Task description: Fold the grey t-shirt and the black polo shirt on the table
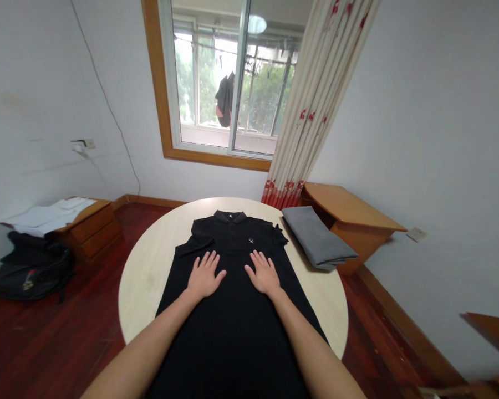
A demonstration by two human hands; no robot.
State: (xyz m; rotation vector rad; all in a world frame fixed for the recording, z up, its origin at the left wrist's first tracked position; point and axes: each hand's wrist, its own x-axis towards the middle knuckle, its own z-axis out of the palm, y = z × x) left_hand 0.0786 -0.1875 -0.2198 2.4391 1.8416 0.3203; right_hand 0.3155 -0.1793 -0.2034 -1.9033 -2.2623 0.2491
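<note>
A black polo shirt lies face up on the round pale table, its collar toward the window and its lower part running toward me. Both short sleeves are partly folded in over the body, and a small white logo shows on the chest. My left hand rests flat on the shirt's left side, fingers spread. Opposite it, my right hand lies palm down below the logo, also with fingers apart. Neither hand grips any cloth. The shirt's hem is out of view near my body.
A folded grey cloth sits at the table's right edge. Behind it stands a wooden desk. To the left are a small drawer cabinet with papers on top and a black bag on the floor. A curtain hangs beside the window.
</note>
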